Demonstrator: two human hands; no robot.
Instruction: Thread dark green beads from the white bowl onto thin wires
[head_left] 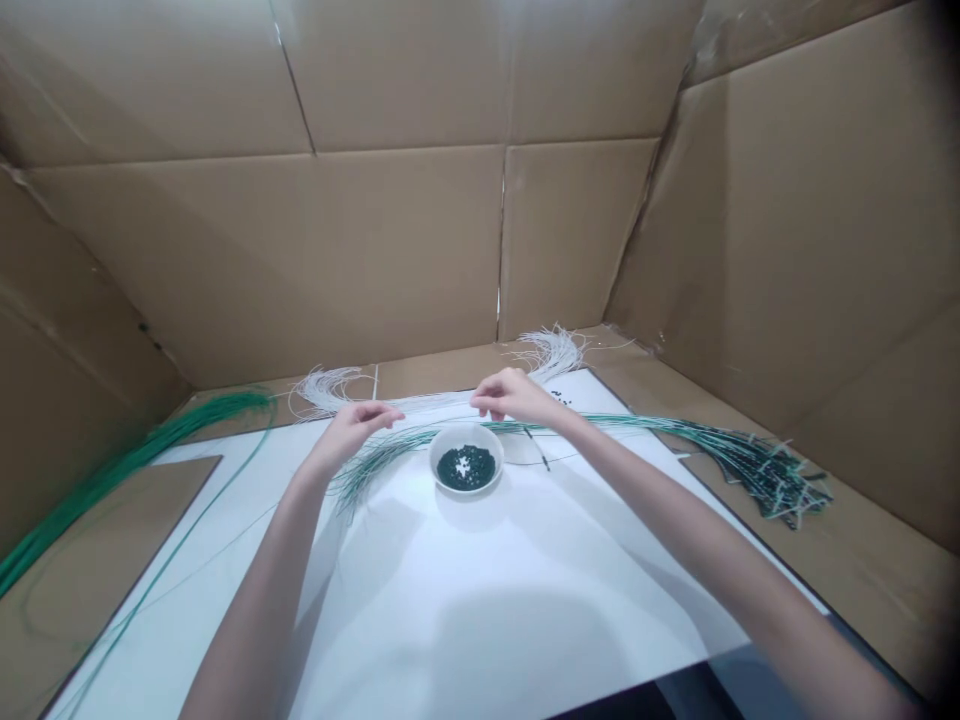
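My left hand [358,428] is raised beyond the left side of a white bowl [501,470], its thumb and fingers pinched together. My right hand [514,396] is above and behind the bowl, its fingertips also closed in a pinch. Whatever either pinch holds is too fine to make out. Dark green beads [480,466] fill the bottom of the bowl, with a few white pieces [463,465] lying on top. Behind the bowl, a bundle of thin green strands [622,421] runs across the table, its loose ends [360,475] spread near my left wrist.
At the right, the bundle ends in a beaded cluster [780,475]. Long green strands [142,455] lie at the left. Two white thread bunches [326,388] lie at the back. A thin dark tool [537,450] rests right of the bowl. Cardboard walls [375,250] enclose the white table [420,600].
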